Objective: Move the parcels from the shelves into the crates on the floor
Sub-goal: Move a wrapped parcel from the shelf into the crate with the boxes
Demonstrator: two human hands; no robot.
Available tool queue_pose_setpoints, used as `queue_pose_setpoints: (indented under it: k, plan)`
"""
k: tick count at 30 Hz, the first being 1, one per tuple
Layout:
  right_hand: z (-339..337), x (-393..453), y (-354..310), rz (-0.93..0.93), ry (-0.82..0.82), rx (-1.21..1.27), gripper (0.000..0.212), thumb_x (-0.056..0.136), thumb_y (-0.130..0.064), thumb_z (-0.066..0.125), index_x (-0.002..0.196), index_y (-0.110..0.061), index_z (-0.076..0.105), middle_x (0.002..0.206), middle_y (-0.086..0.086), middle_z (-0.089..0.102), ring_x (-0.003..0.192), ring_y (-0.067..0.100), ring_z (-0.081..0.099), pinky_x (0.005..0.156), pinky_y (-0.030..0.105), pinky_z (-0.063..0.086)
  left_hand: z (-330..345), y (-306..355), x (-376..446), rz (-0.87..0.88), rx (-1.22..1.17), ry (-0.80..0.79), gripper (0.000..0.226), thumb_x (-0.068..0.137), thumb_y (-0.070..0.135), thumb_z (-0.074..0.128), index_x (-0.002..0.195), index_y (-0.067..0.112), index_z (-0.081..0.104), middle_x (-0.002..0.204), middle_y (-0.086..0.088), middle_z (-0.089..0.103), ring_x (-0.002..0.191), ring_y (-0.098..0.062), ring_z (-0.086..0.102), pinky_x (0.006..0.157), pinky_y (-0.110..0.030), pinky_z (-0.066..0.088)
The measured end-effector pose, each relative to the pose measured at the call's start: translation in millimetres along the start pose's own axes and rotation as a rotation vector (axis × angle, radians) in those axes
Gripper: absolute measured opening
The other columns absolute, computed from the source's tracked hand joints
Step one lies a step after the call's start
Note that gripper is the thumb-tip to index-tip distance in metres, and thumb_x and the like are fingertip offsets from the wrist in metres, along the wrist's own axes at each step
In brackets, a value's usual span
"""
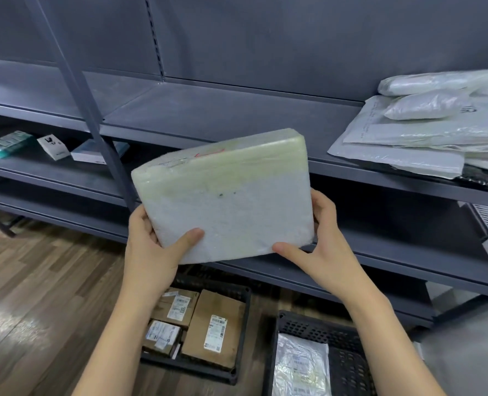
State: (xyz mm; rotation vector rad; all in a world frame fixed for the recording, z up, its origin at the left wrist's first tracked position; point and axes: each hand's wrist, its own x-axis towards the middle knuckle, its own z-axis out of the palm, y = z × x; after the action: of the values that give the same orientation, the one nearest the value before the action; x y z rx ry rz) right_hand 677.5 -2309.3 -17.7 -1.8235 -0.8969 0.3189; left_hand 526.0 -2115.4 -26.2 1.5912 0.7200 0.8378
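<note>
Both hands held a flat white foam-wrapped parcel (223, 192) in the air in front of the grey shelves (208, 115), above the crates on the floor. The parcel stood tilted, its broad face toward the camera and its taped upper edge leaning away toward 12 o'clock.

The left hand (151, 247) gripped the parcel's lower corner at 7 o'clock, thumb laid flat across the front face pointing toward 2 o'clock, the fingers curled out of sight behind. The left forearm rose from 7 o'clock of the view. The right hand (320, 241) clasped the opposite lower corner at 4 o'clock, thumb pressed under the bottom edge pointing toward 9 o'clock, fingers wrapped up the right side edge. The right forearm came in from 5 o'clock.

Below the parcel, at 6 o'clock, a black crate (244, 335) on the wooden floor (37, 281) held brown cardboard boxes (214, 330) with white labels. Just beside it at 4 o'clock, a second black crate (348, 350) held a plastic mailer bag (300, 364).

At 2 o'clock on the middle shelf lay a stack of white mailer bags (425, 130). At 9 o'clock, on a lower shelf, sat three small boxes (51, 147).
</note>
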Motion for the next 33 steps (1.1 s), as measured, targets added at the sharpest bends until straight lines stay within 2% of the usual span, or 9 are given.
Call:
queue_pose_setpoints:
  k: [4,8,13,17,22,25,28,30,33]
  plan:
    - [-6.8,1.8,-3.1,0.051,0.106,0.012,0.085,0.069,-0.035,0.08,0.122,-0.047,0.015,0.13,-0.013,0.052,0.113,-0.005,0.052,0.092,0.019,0.045,-3.8,2.7,-0.2,0.123,0.083,0.021,0.089,0.061,0.012,0.085,0.13,0.028,0.031,0.119,0.024,0.045,0.112,0.006,0.048,0.094,-0.016,0.039]
    - [-9.8,2.1,-13.0,0.02,0.115,0.031,0.09,0.067,-0.034,0.081,0.124,-0.048,0.013,0.117,-0.028,0.048,0.104,-0.015,0.051,0.08,0.005,0.045,-1.7,1.6,-3.2,0.235,0.141,0.049,0.088,0.06,0.012,0.086,0.124,0.033,0.029,0.117,0.03,0.042,0.108,0.02,0.044,0.086,0.0,0.037]
    - [-11.5,2.5,-25.8,-0.006,0.162,0.102,0.085,0.054,-0.048,0.076,0.119,-0.043,0.02,0.118,-0.033,0.039,0.109,-0.013,0.049,0.089,0.016,0.046,2.1,-1.9,-7.2,0.286,0.147,0.086,0.088,0.06,0.009,0.086,0.122,0.028,0.028,0.114,0.031,0.039,0.106,0.022,0.042,0.083,0.003,0.035]
    - [-11.9,2.4,-26.6,-0.01,0.192,0.094,0.083,0.056,-0.042,0.078,0.117,-0.041,0.021,0.106,-0.046,0.037,0.107,-0.017,0.046,0.087,0.016,0.047,3.3,-3.0,-10.6,0.295,0.121,0.087,0.087,0.061,0.012,0.087,0.123,0.03,0.029,0.116,0.034,0.04,0.111,0.017,0.043,0.088,0.0,0.035]
    - [-11.5,1.4,-23.0,-0.01,0.196,0.093,0.084,0.065,-0.028,0.083,0.12,-0.04,0.021,0.102,-0.05,0.039,0.108,-0.014,0.048,0.096,0.034,0.049,1.3,0.8,-10.7,0.316,0.122,0.083,0.086,0.061,0.013,0.087,0.121,0.035,0.029,0.117,0.032,0.041,0.112,0.017,0.043,0.087,0.0,0.037]
    - [-9.8,-1.4,-23.7,-0.049,0.203,0.066,0.09,0.066,-0.029,0.082,0.117,-0.054,0.012,0.107,-0.055,0.031,0.11,-0.023,0.041,0.096,0.015,0.044,1.1,1.9,-12.4,0.34,0.145,0.09,0.086,0.059,0.013,0.087,0.121,0.034,0.03,0.116,0.032,0.04,0.108,0.021,0.042,0.085,0.002,0.035]
    - [-9.5,-4.7,-26.0,-0.075,0.207,0.047,0.105,0.064,-0.04,0.079,0.125,-0.06,-0.004,0.111,-0.064,0.02,0.115,-0.028,0.032,0.094,0.004,0.036,-1.4,5.1,-14.0,0.363,0.171,0.056,0.081,0.058,0.026,0.086,0.118,0.038,0.033,0.114,0.032,0.044,0.107,0.021,0.043,0.085,0.002,0.035]
    - [-12.1,-6.8,-24.0,-0.092,0.212,0.059,0.101,0.069,-0.034,0.078,0.125,-0.064,0.001,0.113,-0.061,0.027,0.115,-0.023,0.038,0.096,0.015,0.042,-10.1,9.0,-11.0,0.381,0.153,0.002,0.071,0.059,0.047,0.083,0.113,0.045,0.037,0.112,0.033,0.051,0.107,0.017,0.048,0.087,-0.001,0.038]
    - [-18.8,-10.1,-20.7,-0.121,0.212,0.045,0.096,0.073,-0.023,0.078,0.125,-0.064,0.008,0.114,-0.054,0.035,0.115,-0.012,0.045,0.098,0.021,0.045,-28.1,13.5,-0.3,0.428,0.014,-0.146,0.045,0.075,0.07,0.058,0.112,0.044,0.054,0.111,0.027,0.062,0.104,0.005,0.058,0.088,-0.013,0.046]
